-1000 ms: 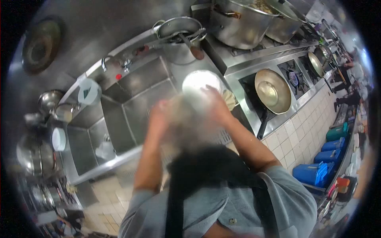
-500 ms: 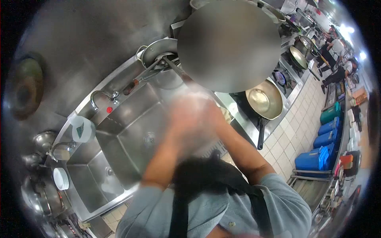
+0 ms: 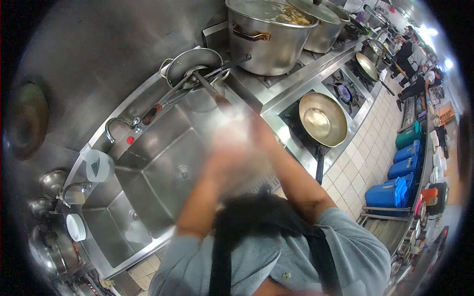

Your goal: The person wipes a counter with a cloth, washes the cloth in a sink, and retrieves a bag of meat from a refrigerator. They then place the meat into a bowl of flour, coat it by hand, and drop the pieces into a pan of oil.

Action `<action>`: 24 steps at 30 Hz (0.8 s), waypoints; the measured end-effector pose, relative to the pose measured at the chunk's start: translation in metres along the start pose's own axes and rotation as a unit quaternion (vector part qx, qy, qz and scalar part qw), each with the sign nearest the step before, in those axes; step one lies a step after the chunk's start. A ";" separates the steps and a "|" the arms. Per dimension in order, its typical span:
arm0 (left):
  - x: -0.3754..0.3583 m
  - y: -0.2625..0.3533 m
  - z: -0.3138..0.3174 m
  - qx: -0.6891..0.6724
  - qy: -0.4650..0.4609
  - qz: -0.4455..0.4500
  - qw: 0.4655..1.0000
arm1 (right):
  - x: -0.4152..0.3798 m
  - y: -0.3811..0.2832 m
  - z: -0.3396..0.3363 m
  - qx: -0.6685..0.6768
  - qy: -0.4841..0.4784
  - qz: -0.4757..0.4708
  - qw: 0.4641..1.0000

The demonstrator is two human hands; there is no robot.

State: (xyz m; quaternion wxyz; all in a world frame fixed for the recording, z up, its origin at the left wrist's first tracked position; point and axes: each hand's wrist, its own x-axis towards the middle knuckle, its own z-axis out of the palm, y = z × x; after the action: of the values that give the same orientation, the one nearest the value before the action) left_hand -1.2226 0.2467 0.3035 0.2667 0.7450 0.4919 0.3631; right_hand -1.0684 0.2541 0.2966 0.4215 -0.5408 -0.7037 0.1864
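My left hand point(image 3: 222, 160) is smeared by blur over the right edge of the large sink basin point(image 3: 158, 172). Close beside it is my right hand point(image 3: 259, 130), also blurred, near the stove. A pale, indistinct patch covers the space between the hands, and I cannot make out their fingers or anything in them. Just beyond them, long-handled utensils point(image 3: 210, 89) lean in a metal bowl point(image 3: 192, 61) at the sink's back corner.
A big stockpot point(image 3: 269, 42) stands on the stove at the back. A wok point(image 3: 323, 121) sits on a burner to the right, its handle toward me. Faucets point(image 3: 118, 123) line the sink's rear. Blue bins point(image 3: 387, 195) and people point(image 3: 427, 81) are farther right.
The view has shifted slightly. The large blurred oval that covered the back of the stove is gone, and the stockpots show there. Both hands remain close together and blurred.
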 end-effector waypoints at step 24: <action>0.025 -0.015 -0.002 -0.139 0.095 -0.197 0.966 | -0.006 0.021 0.014 0.213 0.003 0.231 0.949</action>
State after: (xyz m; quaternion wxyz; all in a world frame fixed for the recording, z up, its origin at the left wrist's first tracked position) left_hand -1.2255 0.2758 0.3005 0.3857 0.5511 0.5967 0.4375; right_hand -1.0663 0.2584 0.2716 0.4739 -0.5867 -0.5026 0.4225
